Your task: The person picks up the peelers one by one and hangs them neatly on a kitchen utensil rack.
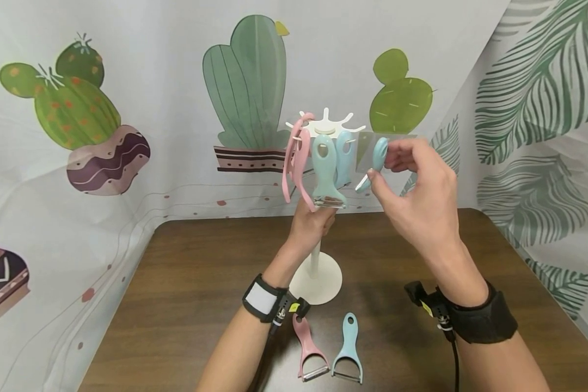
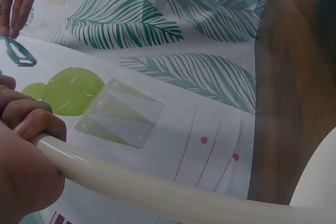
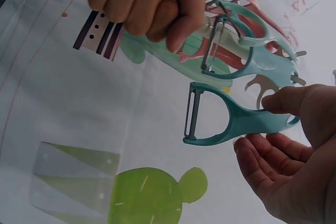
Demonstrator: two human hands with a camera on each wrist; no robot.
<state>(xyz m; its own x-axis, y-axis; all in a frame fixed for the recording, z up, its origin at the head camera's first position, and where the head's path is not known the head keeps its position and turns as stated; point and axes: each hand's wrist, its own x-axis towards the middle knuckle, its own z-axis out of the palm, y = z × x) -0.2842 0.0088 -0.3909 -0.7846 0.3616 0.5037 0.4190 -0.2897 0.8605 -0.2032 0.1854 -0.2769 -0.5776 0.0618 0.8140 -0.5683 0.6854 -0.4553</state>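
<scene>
My left hand point(image 1: 310, 226) grips the pole point(image 2: 131, 177) of a white stand, just below its spoked top point(image 1: 323, 128). My right hand point(image 1: 423, 190) pinches a blue peeler point(image 3: 236, 120) by its handle, thumb on one side and fingers on the other. That peeler is to the right of the stand, apart from it, with its blade end pointing away from the hand. From the spokes hang pink peelers point(image 1: 301, 163) on the left, a mint-green peeler point(image 1: 325, 169) in front and a light blue peeler point(image 1: 344, 158) behind it.
A pink peeler point(image 1: 307, 344) and a light blue peeler point(image 1: 350, 343) lie on the brown wooden table point(image 1: 191, 283), in front of the stand's round base point(image 1: 329, 283). Behind the table hangs a white cloth point(image 1: 176, 109) printed with cacti and leaves.
</scene>
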